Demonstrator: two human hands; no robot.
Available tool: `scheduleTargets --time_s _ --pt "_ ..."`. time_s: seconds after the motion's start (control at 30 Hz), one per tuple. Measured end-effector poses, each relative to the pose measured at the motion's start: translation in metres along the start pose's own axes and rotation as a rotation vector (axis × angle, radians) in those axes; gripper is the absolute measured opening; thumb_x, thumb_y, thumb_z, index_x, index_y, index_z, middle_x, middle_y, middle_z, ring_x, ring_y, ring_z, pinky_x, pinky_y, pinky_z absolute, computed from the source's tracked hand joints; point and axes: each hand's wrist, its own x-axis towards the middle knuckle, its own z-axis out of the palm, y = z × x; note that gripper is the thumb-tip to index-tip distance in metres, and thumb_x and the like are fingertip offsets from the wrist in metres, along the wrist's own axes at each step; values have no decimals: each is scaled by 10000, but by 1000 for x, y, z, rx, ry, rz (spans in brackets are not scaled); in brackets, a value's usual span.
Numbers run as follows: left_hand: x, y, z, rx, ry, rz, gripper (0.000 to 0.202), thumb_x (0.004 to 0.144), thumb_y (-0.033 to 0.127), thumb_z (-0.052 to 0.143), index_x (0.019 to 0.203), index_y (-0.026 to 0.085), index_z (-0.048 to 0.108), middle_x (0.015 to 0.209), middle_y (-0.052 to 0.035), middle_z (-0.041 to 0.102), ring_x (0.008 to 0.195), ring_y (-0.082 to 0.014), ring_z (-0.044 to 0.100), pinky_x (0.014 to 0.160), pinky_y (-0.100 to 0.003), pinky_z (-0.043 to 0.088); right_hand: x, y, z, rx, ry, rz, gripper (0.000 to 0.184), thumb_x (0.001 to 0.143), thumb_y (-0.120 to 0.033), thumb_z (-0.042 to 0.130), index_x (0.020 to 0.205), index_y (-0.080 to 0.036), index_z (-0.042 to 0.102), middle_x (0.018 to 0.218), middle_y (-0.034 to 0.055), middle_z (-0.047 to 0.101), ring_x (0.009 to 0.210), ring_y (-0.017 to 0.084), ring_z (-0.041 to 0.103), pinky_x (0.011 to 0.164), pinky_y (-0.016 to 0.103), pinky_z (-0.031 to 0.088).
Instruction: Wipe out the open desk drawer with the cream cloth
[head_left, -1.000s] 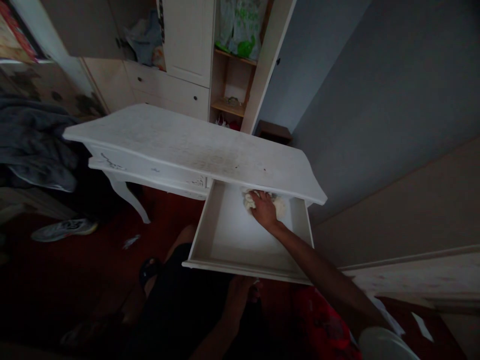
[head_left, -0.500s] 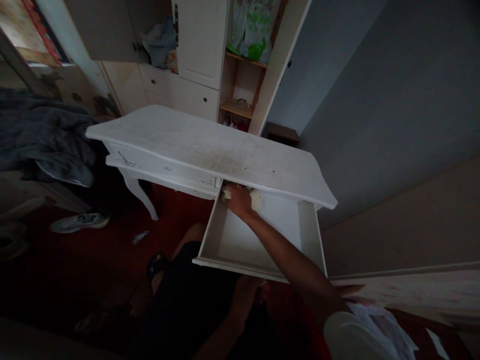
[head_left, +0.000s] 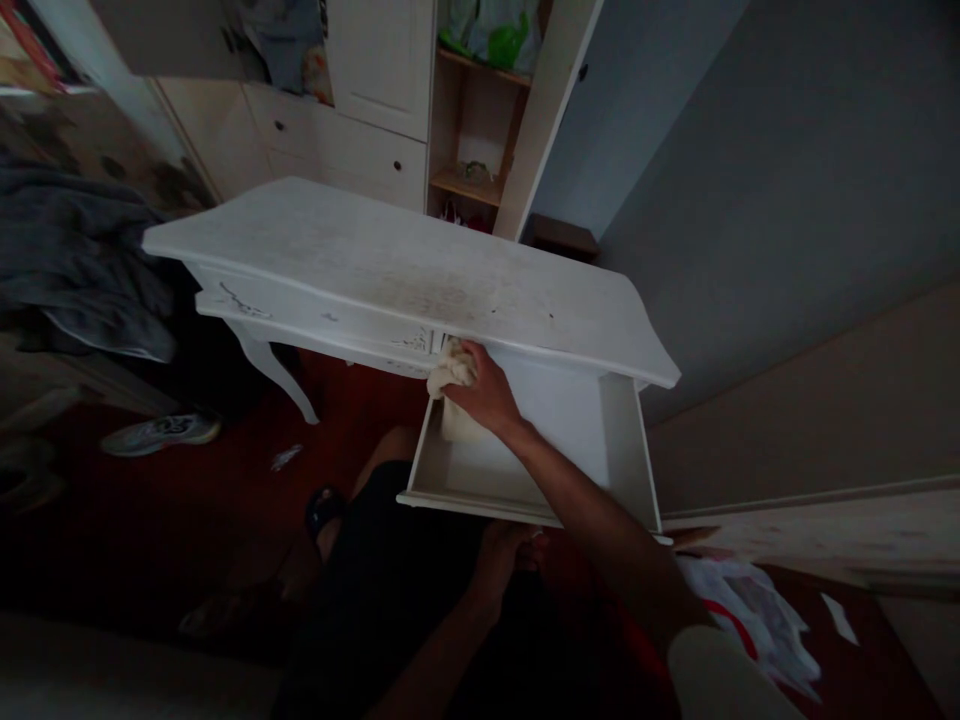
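A white table (head_left: 390,265) stands in front of me with its drawer (head_left: 626,450) pulled out. My right hand (head_left: 489,392) is closed on a pale cloth (head_left: 452,370), pressing it against the drawer's left inner wall near the table's front edge. My left hand (head_left: 510,545) sits low in shadow under the drawer's front rim; its fingers look curled, and whether it grips the drawer is hidden.
A white wardrobe (head_left: 375,70) with open shelves and plastic bags stands behind the table. Dark clothing (head_left: 82,265) is heaped at the left, with a shoe (head_left: 161,432) on the red floor. A white plastic bag (head_left: 750,615) lies at the lower right. A grey wall runs along the right.
My right hand has carried the cloth from the drawer's back right across to its left side, then a little forward along the left wall. The camera shifted slightly.
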Motion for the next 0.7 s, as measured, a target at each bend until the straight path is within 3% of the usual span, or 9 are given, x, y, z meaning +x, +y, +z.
scheduleTargets --time_s 0.07,0.2,0.37,0.5,0.7 --pt "0 0 0 4 -7 10 432 568 440 692 815 86 693 763 -121 707 576 -138 590 554 -240 441 -17 -16 -1 -67 -83 -132 651 743 -269 641 1350 -191 420 1342 82 526 1224 230 504 1047 394 386" --pt "-1 2 1 3 8 3 411 570 430 688 801 90 686 748 -115 705 570 -143 588 550 -250 445 -45 -40 -4 -200 -396 -451 476 767 -257 645 1227 -163 565 1282 85 579 1207 224 504 1069 370 354" --pt "-9 5 1 -27 41 26 429 572 481 706 777 105 675 745 -111 700 615 -176 619 592 -285 481 -75 -47 -12 -293 -710 -698 452 776 -216 644 1225 -181 607 1314 65 569 1182 207 517 1051 349 354" --pt "-11 -2 -2 -32 97 47 474 573 557 725 725 112 665 730 -124 694 657 -209 643 642 -323 507 -92 -41 -32 -352 -781 -716 375 799 -158 613 1169 -212 643 1300 31 583 1179 199 521 1036 359 351" --pt "0 -8 -3 -40 129 114 498 529 559 748 727 114 644 710 -95 684 587 -179 613 542 -288 491 -111 -18 -91 -368 -896 -559 282 804 -168 640 1076 -219 693 1209 49 636 1119 197 569 1051 397 339"
